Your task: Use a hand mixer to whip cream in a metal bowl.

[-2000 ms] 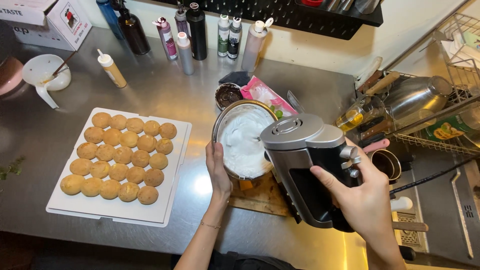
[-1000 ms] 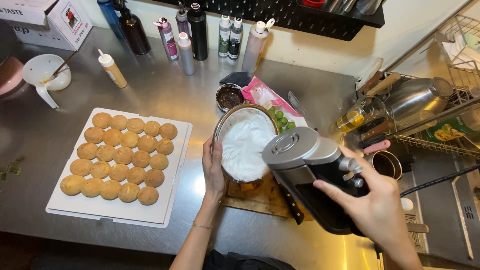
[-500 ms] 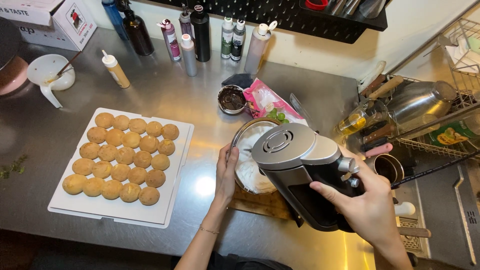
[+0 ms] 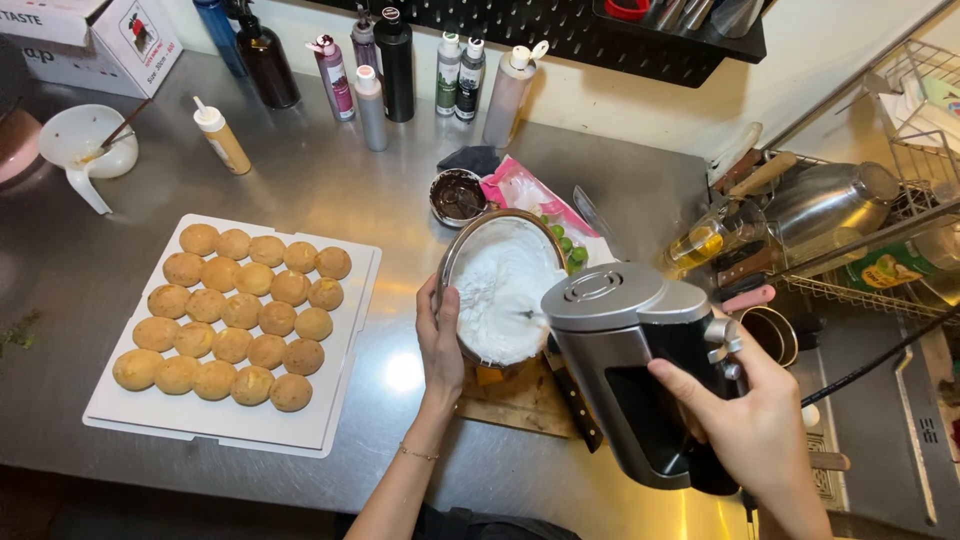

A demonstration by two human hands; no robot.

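My right hand (image 4: 752,425) grips the black handle of a silver and black hand mixer (image 4: 625,345), whose front end reaches into a steel bowl (image 4: 462,245) of white whipped cream (image 4: 508,290). My left hand (image 4: 438,340) cups the bowl's near left rim. The bowl leans toward me and rests on a wooden board (image 4: 520,398). The beaters are hidden behind the mixer body.
A white tray (image 4: 330,400) of several round golden puffs (image 4: 240,315) lies at left. Behind the bowl are a small bowl of chocolate (image 4: 458,195), a pink bag (image 4: 525,190) and a row of bottles (image 4: 395,65). A dish rack with a steel pot (image 4: 825,205) stands at right.
The mixer has shifted from above the bowl's right side down and right while staying at the cream. My left hand has moved slightly along the bowl's rim.
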